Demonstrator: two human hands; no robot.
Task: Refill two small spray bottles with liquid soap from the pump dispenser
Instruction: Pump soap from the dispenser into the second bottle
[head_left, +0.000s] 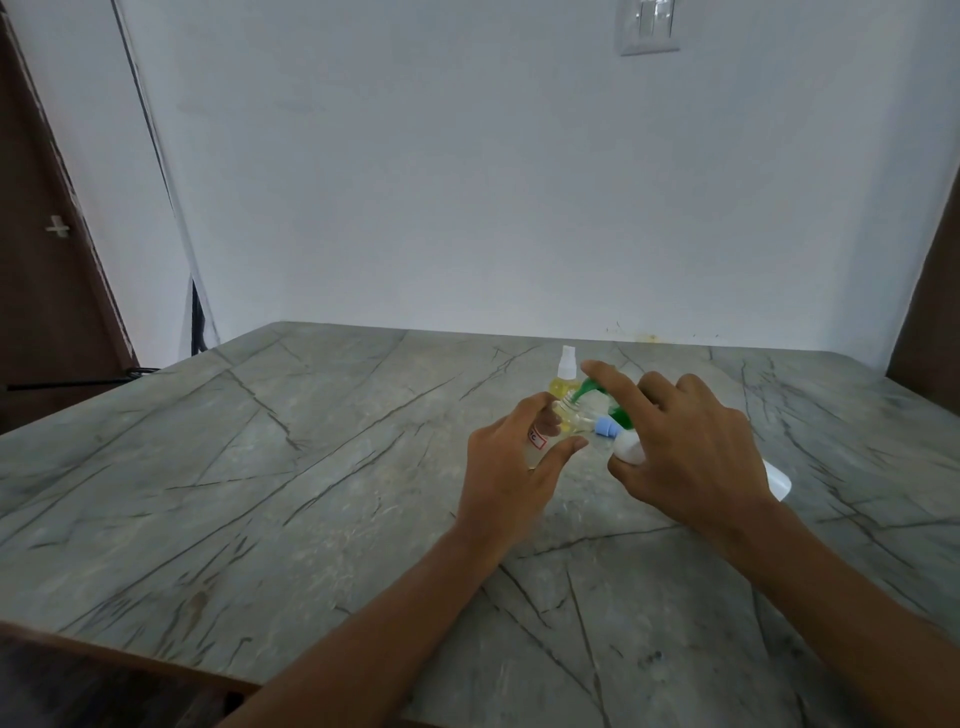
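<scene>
My left hand (511, 462) clasps the clear red-labelled bottle (565, 415) under the green spout (589, 387) of the white dispenser (629, 449) my right hand (691, 441) grips, to catch soap.

Grey veined stone table (291, 467); capped spray bottle (566, 378), yellow liquid, upright toward far side; blue cap (605, 427) lying nearby.

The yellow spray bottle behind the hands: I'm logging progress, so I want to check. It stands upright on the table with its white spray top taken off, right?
Not quite. The head view shows the yellow spray bottle standing upright on the table with its white spray top on, not taken off.
</scene>
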